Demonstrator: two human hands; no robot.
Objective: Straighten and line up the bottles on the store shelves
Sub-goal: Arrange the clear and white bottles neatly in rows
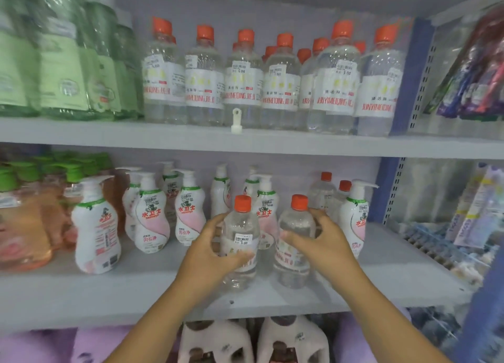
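Two clear bottles with orange caps stand upright side by side at the front of the middle shelf (136,294), low in the frame's center. The left bottle (240,242) carries a price sticker; the right bottle (294,240) shows red lettering. More such bottles (272,84) stand in a row across the upper shelf.

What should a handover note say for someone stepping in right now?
Left hand grips a clear orange-capped plastic bottle at the middle shelf front. Right hand curls around a second clear orange-capped bottle beside it.
Done: upper-shelf row of clear orange-capped bottles stands upright, roughly in line.
Left: place these two; white pump bottles stand staggered.
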